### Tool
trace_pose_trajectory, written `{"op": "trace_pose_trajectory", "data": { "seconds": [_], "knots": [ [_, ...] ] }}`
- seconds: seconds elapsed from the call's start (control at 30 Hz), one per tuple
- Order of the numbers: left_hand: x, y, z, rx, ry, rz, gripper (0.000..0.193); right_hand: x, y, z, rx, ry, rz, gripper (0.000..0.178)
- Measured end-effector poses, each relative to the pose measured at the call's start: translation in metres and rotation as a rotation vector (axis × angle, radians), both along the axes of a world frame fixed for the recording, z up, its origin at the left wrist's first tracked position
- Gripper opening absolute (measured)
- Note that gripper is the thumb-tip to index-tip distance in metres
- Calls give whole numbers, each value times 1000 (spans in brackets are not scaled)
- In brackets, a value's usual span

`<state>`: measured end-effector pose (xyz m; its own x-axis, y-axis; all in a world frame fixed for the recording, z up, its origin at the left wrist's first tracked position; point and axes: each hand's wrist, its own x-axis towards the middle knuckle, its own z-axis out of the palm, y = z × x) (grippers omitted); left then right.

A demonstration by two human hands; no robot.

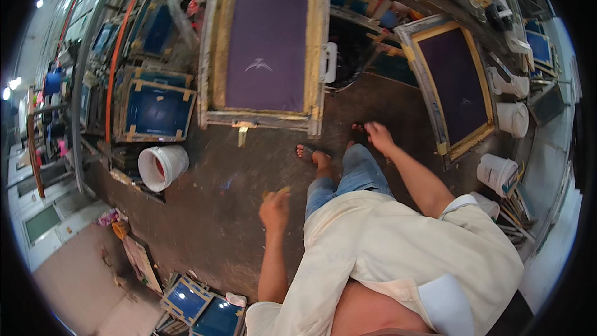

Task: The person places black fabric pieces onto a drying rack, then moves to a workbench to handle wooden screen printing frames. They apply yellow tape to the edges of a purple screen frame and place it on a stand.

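Observation:
My left hand [273, 213] is closed over the brown floor, and a small yellowish piece [284, 190] sticks out at its fingertips; its kind is too small to tell. In front of me to the right hangs my right hand [379, 139], its fingers loosely bent and apart, with nothing visible in them. A large screen-printing frame [316, 56] with purple mesh stands ahead, a strip of tape [242, 134] hanging from its lower edge. Another purple screen frame [457, 87] leans to the right of my right hand. Neither hand touches a frame.
A white bucket [163, 167] stands at left, beside blue screen frames [157, 109]. More white buckets [512, 119] line the right side. Behind me at lower left are blue frames [186, 298]. Metal racks [74, 87] rise at far left.

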<state>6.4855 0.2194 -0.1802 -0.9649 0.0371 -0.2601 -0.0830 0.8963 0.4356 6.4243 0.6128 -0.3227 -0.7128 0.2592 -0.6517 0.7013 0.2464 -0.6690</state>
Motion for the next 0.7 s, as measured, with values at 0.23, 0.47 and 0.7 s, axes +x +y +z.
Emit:
{"op": "trace_pose_trajectory", "data": {
  "seconds": [0.23,0.47,0.7],
  "knots": [
    [-83,203,23,236,81,-371,11,204,102,-54,260,-322,372,31],
    [-213,284,48,90,448,-397,8,213,152,-42,3,-317,-10,28],
    [-284,333,101,59,563,-394,10,190,180,-48,-208,-289,-195,28]
  ]
}}
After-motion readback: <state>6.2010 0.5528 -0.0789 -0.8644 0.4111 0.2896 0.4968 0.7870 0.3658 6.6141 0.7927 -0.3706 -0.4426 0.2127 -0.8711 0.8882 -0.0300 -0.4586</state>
